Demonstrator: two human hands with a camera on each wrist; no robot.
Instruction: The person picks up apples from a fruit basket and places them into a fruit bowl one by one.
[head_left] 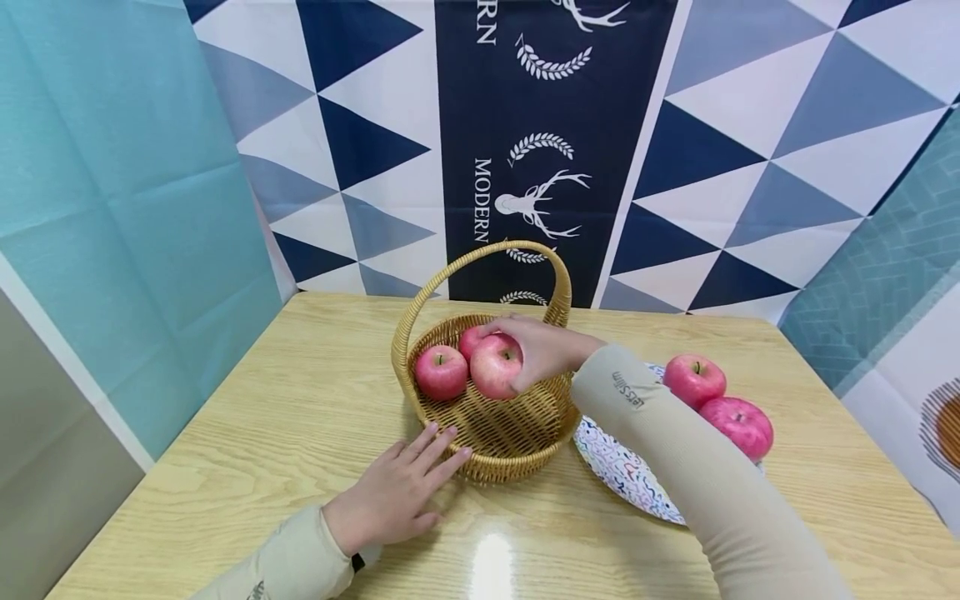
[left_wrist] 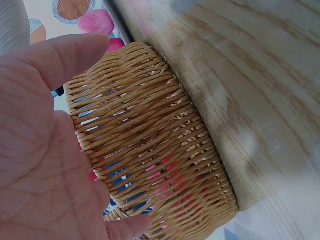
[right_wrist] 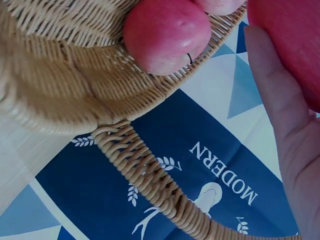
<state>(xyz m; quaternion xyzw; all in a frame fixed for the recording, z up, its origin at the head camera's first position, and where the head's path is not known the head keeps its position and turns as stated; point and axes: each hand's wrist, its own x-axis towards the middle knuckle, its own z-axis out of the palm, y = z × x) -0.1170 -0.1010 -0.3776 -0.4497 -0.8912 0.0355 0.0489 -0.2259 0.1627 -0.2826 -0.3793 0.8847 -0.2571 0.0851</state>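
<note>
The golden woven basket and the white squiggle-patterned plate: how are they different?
The golden woven basket has raised sides and a tall arched handle; the white squiggle-patterned plate looks shallower, with no handle in sight. The basket is plain, the plate multicoloured. A beige sleeve hides part of the plate but little of the basket. Both stand on the pale wooden table and bear round pink-red apples.
</note>
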